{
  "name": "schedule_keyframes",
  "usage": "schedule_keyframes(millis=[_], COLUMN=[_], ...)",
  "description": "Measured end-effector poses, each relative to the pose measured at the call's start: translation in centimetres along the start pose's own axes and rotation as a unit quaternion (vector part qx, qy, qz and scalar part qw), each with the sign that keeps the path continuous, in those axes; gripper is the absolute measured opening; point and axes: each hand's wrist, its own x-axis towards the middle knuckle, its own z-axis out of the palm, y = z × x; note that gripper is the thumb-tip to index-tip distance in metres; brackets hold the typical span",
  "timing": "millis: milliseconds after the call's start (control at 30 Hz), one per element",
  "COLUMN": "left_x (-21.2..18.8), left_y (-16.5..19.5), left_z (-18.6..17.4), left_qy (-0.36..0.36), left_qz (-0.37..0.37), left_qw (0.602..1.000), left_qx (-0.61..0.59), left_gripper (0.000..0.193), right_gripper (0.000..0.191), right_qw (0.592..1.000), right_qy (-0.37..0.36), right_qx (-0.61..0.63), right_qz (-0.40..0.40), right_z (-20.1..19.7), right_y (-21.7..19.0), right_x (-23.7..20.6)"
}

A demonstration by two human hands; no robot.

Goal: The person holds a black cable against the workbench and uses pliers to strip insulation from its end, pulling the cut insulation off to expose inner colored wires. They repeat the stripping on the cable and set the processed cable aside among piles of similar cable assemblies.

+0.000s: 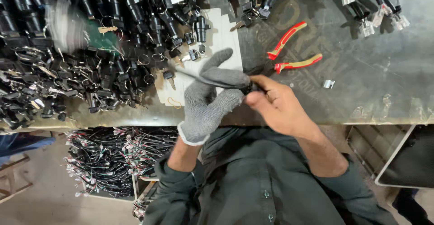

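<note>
My left hand [209, 96], in a grey knit glove, grips a small black part [247, 88] from the left, its index finger sticking up. A thin dark wire or rod [187, 73] runs from that part up to the left. My bare right hand [275, 105] pinches the same black part from the right. Both hands hover over the front edge of the grey workbench [361, 71], above a white sheet [224, 35].
A large heap of black switch-like parts and keys [90, 49] fills the bench's left half. Red-handled pliers [291, 49] lie just beyond my hands. White connectors on wires [375, 12] sit at the far right. A small metal clip [328, 84] lies nearby. Bundled wire harnesses [117, 159] are stacked below the bench.
</note>
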Motion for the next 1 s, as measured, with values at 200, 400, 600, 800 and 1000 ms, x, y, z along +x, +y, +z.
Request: schedule_keyframes(millis=[200,400,600,800,1000], left_x=[-1.2,-2.0,-1.2,-0.9,-1.2], left_y=[-3.0,-3.4,-2.1,-1.6,-2.1], left_z=[-0.4,-1.9,-0.3,0.1,2.2], left_qy=[0.001,0.028,0.01,-0.02,0.069], left_qz=[0.083,0.12,0.1,0.115,0.103], left_qw=[0.997,0.986,0.977,0.96,0.964], left_qx=[0.009,0.114,0.189,0.255,0.235], left_gripper=[0.032,0.032,0.037,0.075,0.076], right_gripper=[0.051,0.04,0.046,0.035,0.021], right_qw=[0.963,0.947,0.933,0.948,0.997], right_qy=[0.017,0.008,0.046,0.071,0.039], right_qx=[-0.148,-0.186,-0.231,-0.205,-0.046], right_qz=[-0.224,-0.261,-0.271,-0.235,-0.051], right_z=[-1.6,-1.2,-1.4,-1.0,-1.7], right_y=[-1.8,-1.7,0.6,0.0,0.0], right_x=[-0.1,0.6,-0.4,-1.0,-0.2])
